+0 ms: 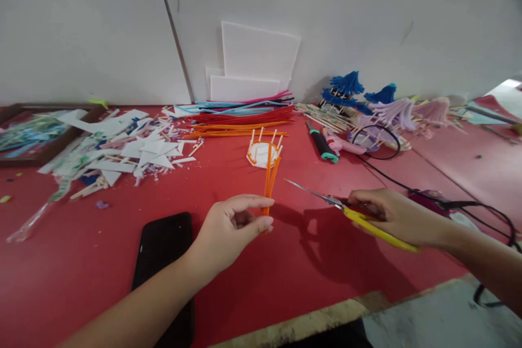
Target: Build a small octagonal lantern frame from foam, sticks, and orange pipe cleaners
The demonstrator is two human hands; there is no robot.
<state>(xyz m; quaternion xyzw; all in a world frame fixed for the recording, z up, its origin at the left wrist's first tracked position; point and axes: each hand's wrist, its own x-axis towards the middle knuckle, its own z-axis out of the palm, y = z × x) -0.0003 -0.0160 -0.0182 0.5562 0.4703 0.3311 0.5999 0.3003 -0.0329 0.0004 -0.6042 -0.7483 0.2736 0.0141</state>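
My left hand pinches a few short orange pipe cleaners between thumb and fingertips, and they stand nearly upright. In my right hand are yellow-handled scissors. Their blades point left toward the pipe cleaners but stay apart from them, and they look nearly closed. Just behind the held pieces sits a small white base with pale sticks standing up around its rim and orange strips along it. A bundle of long orange pipe cleaners lies farther back on the red table.
A black phone lies beside my left forearm. White scraps are heaped at the left, near a brown tray. At the right are a black-and-teal cutter, a pink glue gun with a cord, and blue roofed models.
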